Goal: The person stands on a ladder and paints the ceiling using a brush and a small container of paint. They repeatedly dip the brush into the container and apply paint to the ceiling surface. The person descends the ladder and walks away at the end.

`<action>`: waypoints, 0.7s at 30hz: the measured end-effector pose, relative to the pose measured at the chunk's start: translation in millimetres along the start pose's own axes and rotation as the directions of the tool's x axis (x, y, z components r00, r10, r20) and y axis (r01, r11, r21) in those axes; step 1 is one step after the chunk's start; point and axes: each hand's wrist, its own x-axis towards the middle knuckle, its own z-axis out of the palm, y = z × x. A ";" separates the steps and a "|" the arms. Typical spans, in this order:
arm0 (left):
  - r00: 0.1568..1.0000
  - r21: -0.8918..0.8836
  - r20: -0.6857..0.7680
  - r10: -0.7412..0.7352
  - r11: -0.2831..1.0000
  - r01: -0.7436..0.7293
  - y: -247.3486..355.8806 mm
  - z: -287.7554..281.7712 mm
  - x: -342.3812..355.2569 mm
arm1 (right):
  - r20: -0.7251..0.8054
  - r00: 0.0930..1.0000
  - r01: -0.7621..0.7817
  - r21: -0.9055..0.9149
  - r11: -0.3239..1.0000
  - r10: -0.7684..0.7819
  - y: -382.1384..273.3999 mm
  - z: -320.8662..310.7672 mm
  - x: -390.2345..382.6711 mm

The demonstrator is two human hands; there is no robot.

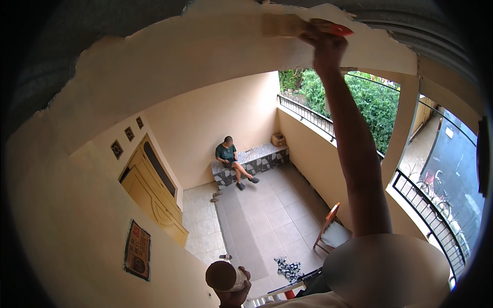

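High overhead, my right hand (326,43) is closed on a paintbrush with a red handle (339,29). The brush head (281,24), smeared by motion, is at the face of a cream beam (215,49), below a jagged edge of grey corrugated roofing (405,28). Low in the view, my left hand (240,290) grips a pale cylindrical container (238,277). Its round top shows brown; whether that is a lid or contents, I cannot tell.
Below, a person (226,151) sits on a tiled bench (269,159). A wooden chair (331,236), patterned cloth (287,269), yellow door (149,190) and railing (431,215) surround the tiled floor (267,215). Part of a ladder (272,300) shows beneath me.
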 end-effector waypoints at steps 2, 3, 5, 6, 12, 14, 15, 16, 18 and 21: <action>0.987 -0.332 0.072 -0.141 0.930 0.157 -1.7 -4.9 1.7 | -0.180 0.977 0.094 -0.112 0.989 -0.113 -4.9 -53.4 27.2; 0.958 -0.573 0.163 -0.236 0.768 0.286 -2.6 -15.6 5.6 | -0.161 0.962 0.178 -0.253 0.951 -0.222 -12.4 -71.4 34.4; 0.918 -0.760 0.248 -0.309 0.526 0.383 0.7 -21.6 3.2 | -0.053 0.923 0.285 -0.571 0.770 -0.381 -16.4 -77.9 23.0; 0.919 -0.768 0.231 -0.318 0.520 0.373 1.0 -22.4 2.2 | 0.043 0.904 0.322 -0.723 0.612 -0.424 -11.7 -76.8 14.5; 0.916 -0.789 0.213 -0.339 0.494 0.366 4.0 -22.1 4.6 | 0.532 0.777 0.587 -0.417 0.694 -0.337 -20.1 36.2 -112.4; 0.914 -0.790 0.225 -0.338 0.486 0.374 3.7 -16.2 5.5 | 0.412 0.871 0.405 -0.290 0.867 -0.269 -18.8 36.8 -119.7; 0.914 -0.784 0.236 -0.331 0.490 0.380 3.6 -12.1 6.9 | 0.354 0.909 0.304 -0.205 0.930 -0.219 -17.3 35.7 -122.4; 0.915 -0.779 0.239 -0.324 0.499 0.380 2.3 -13.5 7.3 | 0.275 0.952 0.213 -0.293 0.932 -0.131 -17.7 18.0 -107.5; 0.913 -0.764 0.259 -0.316 0.511 0.393 -1.0 -16.2 7.8 | 0.131 0.988 0.132 -0.465 0.876 -0.080 -1.4 -47.0 -64.6; 0.916 -0.720 0.267 -0.301 0.569 0.397 -9.0 -25.3 7.9 | -0.026 0.964 0.162 -0.731 0.663 -0.264 1.5 -161.3 -7.8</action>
